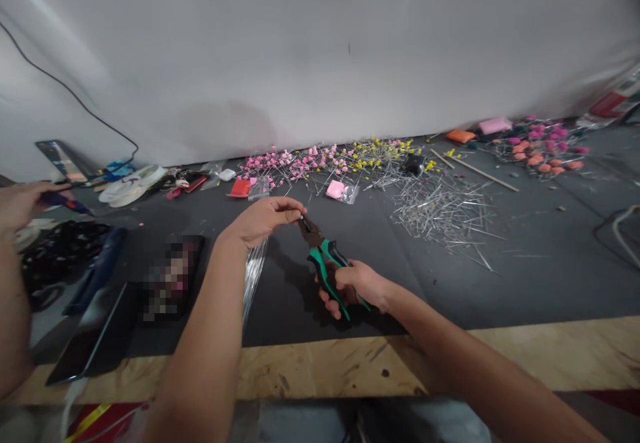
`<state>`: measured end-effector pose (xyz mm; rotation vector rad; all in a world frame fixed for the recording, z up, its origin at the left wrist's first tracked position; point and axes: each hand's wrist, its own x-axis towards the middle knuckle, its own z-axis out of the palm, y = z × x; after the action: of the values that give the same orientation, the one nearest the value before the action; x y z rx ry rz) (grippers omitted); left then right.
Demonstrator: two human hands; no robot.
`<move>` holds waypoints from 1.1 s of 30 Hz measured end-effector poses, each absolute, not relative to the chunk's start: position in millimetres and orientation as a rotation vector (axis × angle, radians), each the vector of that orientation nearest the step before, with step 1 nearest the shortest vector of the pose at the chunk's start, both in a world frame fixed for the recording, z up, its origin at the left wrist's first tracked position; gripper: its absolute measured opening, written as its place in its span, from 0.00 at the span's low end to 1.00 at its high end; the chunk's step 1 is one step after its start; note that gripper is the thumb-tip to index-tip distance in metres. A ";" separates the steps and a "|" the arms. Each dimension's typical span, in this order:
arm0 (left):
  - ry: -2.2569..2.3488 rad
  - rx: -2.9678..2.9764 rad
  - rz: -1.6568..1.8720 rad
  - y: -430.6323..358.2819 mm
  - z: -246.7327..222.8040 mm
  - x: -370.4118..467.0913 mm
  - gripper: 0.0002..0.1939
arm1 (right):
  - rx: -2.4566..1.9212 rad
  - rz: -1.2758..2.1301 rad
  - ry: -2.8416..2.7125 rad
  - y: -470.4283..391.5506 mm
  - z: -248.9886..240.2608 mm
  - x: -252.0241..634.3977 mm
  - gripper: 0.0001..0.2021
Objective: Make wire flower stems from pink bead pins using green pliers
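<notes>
My right hand is wrapped round a pair of pliers with green and black handles. The handles are spread somewhat apart. At the dark jaws, my left hand pinches with thumb and forefinger; something tiny and pale shows there, too small to name. A bundle of thin, shiny wires lies on the dark mat behind my left wrist, partly covered by it. Right of the pliers spreads a loose heap of cut wire pieces.
Pink-headed and yellow-headed wire stems line the wall. Small packets lie before them. Orange and magenta stems sit far right. Phones lie left. Another person's hand holds a dark blue tool.
</notes>
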<state>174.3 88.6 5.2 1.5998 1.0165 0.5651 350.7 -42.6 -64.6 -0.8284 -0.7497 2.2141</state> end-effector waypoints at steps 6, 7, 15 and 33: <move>1.078 1.572 0.938 79.3 -17.3 205.8 0.10 | -0.799 2.102 -0.601 -41.0 -68.2 347.1 0.15; 1.094 1.564 1.009 76.7 -20.3 211.5 0.11 | -0.789 2.091 -0.581 -41.0 -68.2 346.8 0.15; 1.187 1.501 1.259 56.5 -33.8 236.5 0.14 | -0.827 1.994 -0.506 -41.6 -65.5 343.7 0.12; 1.706 2.065 1.231 40.3 -18.9 261.5 0.11 | -0.948 1.902 -0.545 -41.4 -59.9 336.6 0.07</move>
<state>261.5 40.3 -18.9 2.0651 1.7055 1.2313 336.6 -41.4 -59.9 -0.9484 -0.5450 1.9019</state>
